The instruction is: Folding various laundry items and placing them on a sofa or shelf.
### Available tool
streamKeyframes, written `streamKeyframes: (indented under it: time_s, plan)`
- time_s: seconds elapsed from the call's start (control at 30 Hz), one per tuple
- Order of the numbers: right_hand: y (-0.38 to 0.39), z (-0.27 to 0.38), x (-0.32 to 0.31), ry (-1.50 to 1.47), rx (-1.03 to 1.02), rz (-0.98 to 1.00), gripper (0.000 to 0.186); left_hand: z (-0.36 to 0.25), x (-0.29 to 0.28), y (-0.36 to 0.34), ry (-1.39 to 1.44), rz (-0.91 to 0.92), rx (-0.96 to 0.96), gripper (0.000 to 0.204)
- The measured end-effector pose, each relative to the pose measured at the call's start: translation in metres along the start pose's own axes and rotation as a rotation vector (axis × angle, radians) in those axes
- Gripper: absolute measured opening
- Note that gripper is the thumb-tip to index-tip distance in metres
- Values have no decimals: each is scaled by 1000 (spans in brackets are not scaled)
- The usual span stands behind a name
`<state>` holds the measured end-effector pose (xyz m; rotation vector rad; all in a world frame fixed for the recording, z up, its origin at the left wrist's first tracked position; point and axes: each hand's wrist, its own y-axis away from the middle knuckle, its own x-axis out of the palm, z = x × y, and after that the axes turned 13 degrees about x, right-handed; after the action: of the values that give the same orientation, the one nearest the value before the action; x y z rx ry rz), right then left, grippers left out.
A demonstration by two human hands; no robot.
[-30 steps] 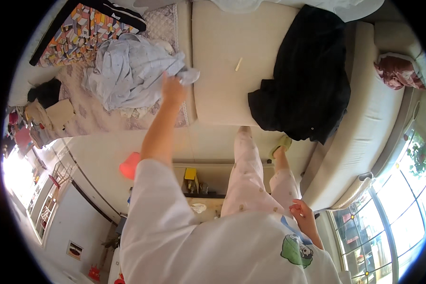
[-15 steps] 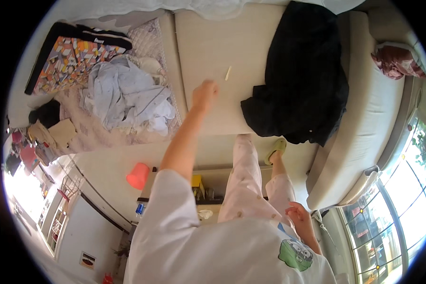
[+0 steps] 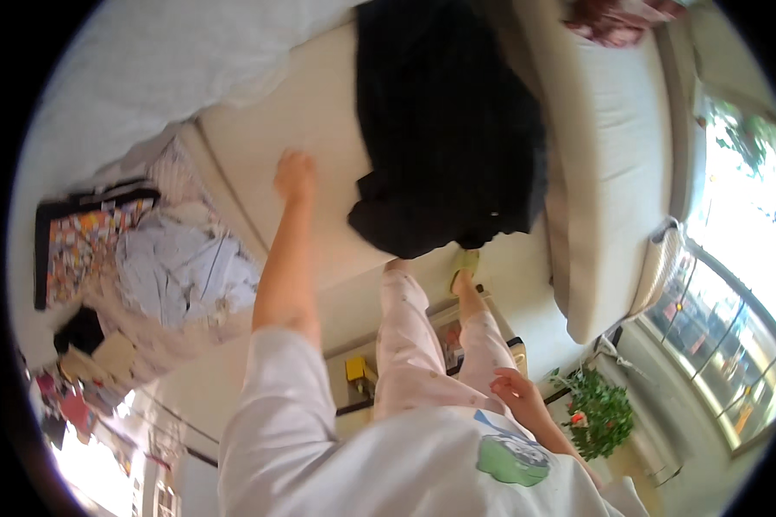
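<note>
My left hand is reached out over the beige sofa seat, its fingers closed. What they hold, if anything, is hidden. To its right a black garment lies spread across the seat, apart from the hand. My right hand hangs beside my pink trouser leg, fingers loosely apart with nothing in them.
A crumpled pale blue garment lies on the patterned cover at the left, next to a multicoloured folded item with black edging. The sofa's padded armrest stands at the right. Behind me is a green plant.
The view has turned, shifting the black garment left in the picture. The small pale thin strip near my left hand no longer shows. My left hand stays closed over the seat.
</note>
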<state>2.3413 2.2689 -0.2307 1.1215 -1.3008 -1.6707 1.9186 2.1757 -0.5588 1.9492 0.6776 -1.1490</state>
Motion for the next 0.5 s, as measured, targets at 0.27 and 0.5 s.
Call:
streamKeyframes:
  time_s: [0.27,0.5]
  plan:
    - [2,-8,-8,-74,-132,19,29,86,41,300,-287,897,-123,43]
    - [4,-70,-46,-217,-349,-80,28,4,32,317,-260,232,455,35]
